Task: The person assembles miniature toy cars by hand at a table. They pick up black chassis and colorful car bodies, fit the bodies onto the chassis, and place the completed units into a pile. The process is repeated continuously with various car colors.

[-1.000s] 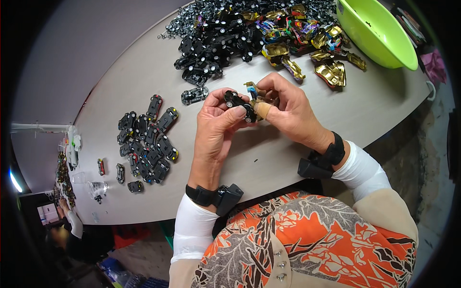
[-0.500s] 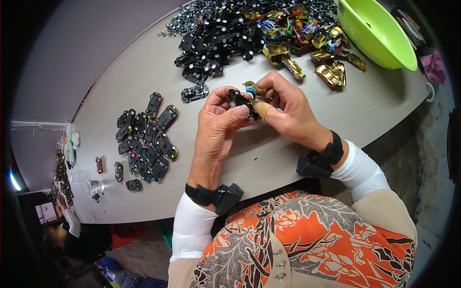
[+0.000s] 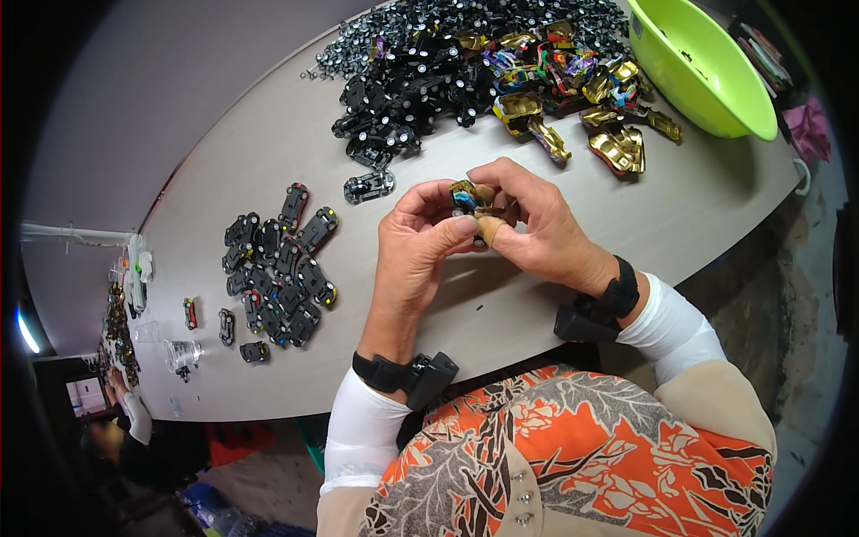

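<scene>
Between the fingertips of both hands is a small toy car. Its body shell (image 3: 463,194) is gold with blue and lies over a black chassis (image 3: 459,213), of which little more than the wheels shows. My left hand (image 3: 413,246) is closed on the chassis from the left. My right hand (image 3: 559,228), a tan covering on its thumb, is closed on the shell from the right; the fingers hide much of both parts. Beyond my left hand a single chassis (image 3: 369,186) lies on the table. Gold and coloured body shells (image 3: 617,148) lie beyond my right hand.
Black chassis (image 3: 403,103) are heaped at the back, with small metallic parts (image 3: 358,45) behind them. A green basin (image 3: 716,80) stands back right. Dark-bottomed toy cars (image 3: 282,259) cluster left, near a clear cup (image 3: 182,355). Another person's arm (image 3: 134,416) reaches in far left.
The gold and blue shell has come down onto the black chassis, which was plainly visible in my left hand before. Both hands have drawn closer together and slightly nearer to me.
</scene>
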The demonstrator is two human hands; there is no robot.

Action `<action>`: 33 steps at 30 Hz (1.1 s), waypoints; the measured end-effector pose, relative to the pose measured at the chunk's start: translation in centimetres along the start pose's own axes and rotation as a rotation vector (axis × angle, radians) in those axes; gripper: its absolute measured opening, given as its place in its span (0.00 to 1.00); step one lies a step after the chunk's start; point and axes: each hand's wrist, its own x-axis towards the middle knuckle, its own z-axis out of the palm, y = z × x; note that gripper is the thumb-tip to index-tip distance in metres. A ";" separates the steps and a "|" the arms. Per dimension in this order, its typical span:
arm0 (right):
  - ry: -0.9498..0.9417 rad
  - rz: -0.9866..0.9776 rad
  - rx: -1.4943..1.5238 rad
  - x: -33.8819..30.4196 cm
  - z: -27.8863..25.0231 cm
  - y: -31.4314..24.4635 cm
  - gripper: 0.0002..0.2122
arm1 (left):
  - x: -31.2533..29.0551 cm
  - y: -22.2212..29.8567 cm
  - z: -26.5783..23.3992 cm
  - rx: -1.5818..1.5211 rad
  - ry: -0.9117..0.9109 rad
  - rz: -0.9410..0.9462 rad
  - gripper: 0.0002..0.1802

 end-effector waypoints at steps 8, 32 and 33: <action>-0.003 -0.115 0.002 0.2 -0.1 0.0 0.16 | -0.2 0.1 0.3 0.036 0.025 0.028 0.19; 0.019 -0.138 -0.123 0.2 -1.0 0.8 0.11 | -0.6 -1.8 0.5 0.699 -0.025 0.329 0.15; -0.002 -0.138 -0.098 0.2 -1.1 0.8 0.11 | -0.5 -1.5 0.0 0.690 -0.051 0.280 0.16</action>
